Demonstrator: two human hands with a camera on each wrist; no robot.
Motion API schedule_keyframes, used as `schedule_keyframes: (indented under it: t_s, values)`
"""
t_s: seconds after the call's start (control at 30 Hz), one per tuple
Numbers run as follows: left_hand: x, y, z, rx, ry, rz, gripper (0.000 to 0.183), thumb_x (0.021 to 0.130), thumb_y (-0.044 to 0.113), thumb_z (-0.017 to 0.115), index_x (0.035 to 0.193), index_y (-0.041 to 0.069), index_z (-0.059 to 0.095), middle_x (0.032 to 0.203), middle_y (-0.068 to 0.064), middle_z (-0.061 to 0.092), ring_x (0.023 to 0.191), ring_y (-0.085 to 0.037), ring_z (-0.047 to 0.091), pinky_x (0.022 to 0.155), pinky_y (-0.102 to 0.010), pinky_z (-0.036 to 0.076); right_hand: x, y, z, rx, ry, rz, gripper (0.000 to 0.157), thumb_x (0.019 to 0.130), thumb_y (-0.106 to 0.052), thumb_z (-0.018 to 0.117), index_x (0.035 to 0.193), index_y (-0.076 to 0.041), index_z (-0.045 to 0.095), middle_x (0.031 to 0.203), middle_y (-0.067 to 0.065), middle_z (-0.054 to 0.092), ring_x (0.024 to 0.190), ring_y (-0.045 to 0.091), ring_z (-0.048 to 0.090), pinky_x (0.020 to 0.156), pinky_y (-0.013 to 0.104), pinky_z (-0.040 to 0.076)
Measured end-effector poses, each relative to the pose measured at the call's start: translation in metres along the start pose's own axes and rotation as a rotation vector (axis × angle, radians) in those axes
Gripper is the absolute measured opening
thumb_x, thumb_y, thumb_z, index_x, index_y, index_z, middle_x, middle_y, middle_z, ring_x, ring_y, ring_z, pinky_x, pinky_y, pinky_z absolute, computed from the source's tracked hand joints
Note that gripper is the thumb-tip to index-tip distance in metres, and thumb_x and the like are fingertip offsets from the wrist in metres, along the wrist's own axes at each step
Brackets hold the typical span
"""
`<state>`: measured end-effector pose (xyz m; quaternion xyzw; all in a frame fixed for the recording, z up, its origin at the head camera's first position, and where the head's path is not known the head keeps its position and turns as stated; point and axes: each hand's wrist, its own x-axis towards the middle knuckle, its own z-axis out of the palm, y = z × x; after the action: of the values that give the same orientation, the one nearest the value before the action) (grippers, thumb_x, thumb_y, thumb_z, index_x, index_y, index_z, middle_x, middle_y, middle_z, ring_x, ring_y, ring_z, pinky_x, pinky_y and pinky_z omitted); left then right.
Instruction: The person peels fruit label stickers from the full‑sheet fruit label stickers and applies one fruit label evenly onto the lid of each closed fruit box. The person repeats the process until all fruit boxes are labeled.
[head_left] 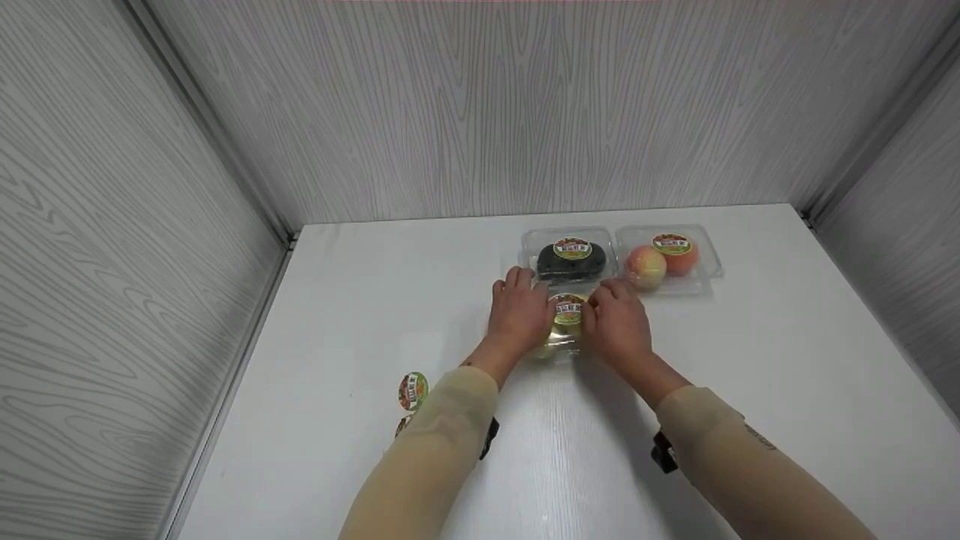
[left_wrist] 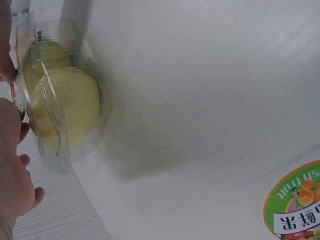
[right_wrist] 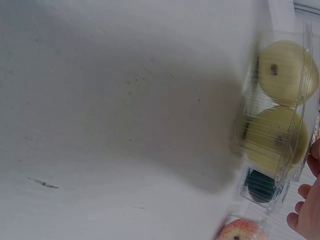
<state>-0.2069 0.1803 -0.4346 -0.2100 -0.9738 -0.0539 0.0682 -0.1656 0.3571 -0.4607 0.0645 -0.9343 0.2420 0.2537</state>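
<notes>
A clear plastic clamshell box (right_wrist: 250, 115) with two yellow fruits, which look like pears, lies in front of me. An oval fruit sticker (head_left: 568, 308) is over its lid. My left hand (head_left: 519, 315) pinches the sticker's left edge, and its other fingers are curled above the lid. At the opposite edge, my right hand (head_left: 621, 322) pinches the sticker, with its remaining fingers bent, as the right wrist view shows. Part of the lid is hidden under both hands. In the left wrist view, a yellow fruit (left_wrist: 70, 105) shows through the box's side.
Behind the pear box sits a clear box with dark contents (head_left: 571, 262), labelled with an oval sticker. To its right is another labelled box holding two peach-like fruits (head_left: 646, 268). Loose stickers (head_left: 413, 391) lie on the white table (head_left: 360, 300) by my left forearm. Panels enclose the table.
</notes>
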Motion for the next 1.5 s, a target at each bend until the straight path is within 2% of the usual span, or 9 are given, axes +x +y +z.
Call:
schedule_keyframes:
  t_s: [0.23,0.4,0.6,0.73,0.83,1.07,1.5]
  values:
    - [-0.002,-0.002,0.000,0.009,0.039,0.001,0.044,0.110,0.045,0.050,0.126,0.011,0.071,0.149,-0.012,0.052,0.143,-0.029,0.041,0.110,-0.049,0.041,0.000,0.001,-0.001,0.012,0.009,0.011,0.016,0.097,-0.012,0.068,0.091,0.003,0.066,0.119,0.025,0.065,0.116,0.043,0.060,0.101,0.055,0.048]
    - [-0.004,-0.004,0.002,-0.014,0.076,-0.005,0.046,0.109,0.047,0.052,0.130,0.010,0.070,0.149,-0.012,0.053,0.142,-0.029,0.043,0.110,-0.050,0.042,0.000,0.004,-0.001,0.021,0.019,0.027,0.020,0.098,-0.014,0.065,0.104,0.005,0.067,0.118,0.025,0.066,0.116,0.045,0.060,0.101,0.057,0.047]
    - [-0.008,-0.005,0.006,-0.027,0.092,-0.009,0.056,0.110,0.053,0.046,0.141,0.010,0.065,0.151,-0.013,0.051,0.143,-0.030,0.042,0.111,-0.051,0.042,-0.001,0.008,-0.002,-0.035,-0.063,0.032,0.043,0.105,-0.025,0.060,0.133,0.008,0.062,0.137,0.030,0.060,0.135,0.048,0.053,0.116,0.059,0.038]
    - [-0.011,-0.006,0.009,-0.059,0.066,-0.023,0.064,0.110,0.057,0.041,0.150,0.011,0.058,0.156,-0.014,0.049,0.149,-0.032,0.037,0.115,-0.054,0.038,-0.004,0.012,0.000,-0.060,-0.121,0.016,0.051,0.109,-0.030,0.057,0.144,0.008,0.057,0.146,0.031,0.057,0.143,0.049,0.047,0.120,0.065,0.028]
    - [-0.013,-0.006,0.011,-0.061,0.040,-0.031,0.068,0.110,0.060,0.037,0.155,0.012,0.054,0.158,-0.012,0.050,0.152,-0.033,0.035,0.116,-0.055,0.037,-0.006,0.015,0.002,-0.050,-0.160,0.026,0.054,0.111,-0.033,0.053,0.149,0.006,0.053,0.148,0.030,0.056,0.144,0.047,0.047,0.121,0.067,0.025]
    - [-0.015,-0.008,0.016,-0.075,0.022,-0.035,0.072,0.109,0.064,0.034,0.157,0.013,0.052,0.154,-0.009,0.055,0.149,-0.032,0.039,0.115,-0.055,0.038,-0.011,0.017,0.003,-0.030,-0.221,0.059,0.056,0.112,-0.035,0.049,0.150,0.006,0.050,0.151,0.030,0.053,0.148,0.048,0.041,0.123,0.065,0.022]
    - [-0.023,-0.008,0.020,-0.118,0.048,-0.033,0.073,0.107,0.065,0.039,0.157,0.014,0.053,0.153,-0.009,0.056,0.148,-0.032,0.041,0.115,-0.055,0.037,-0.020,0.010,-0.002,-0.050,-0.212,0.055,0.057,0.111,-0.036,0.050,0.145,0.009,0.053,0.144,0.031,0.057,0.144,0.050,0.045,0.123,0.064,0.023]
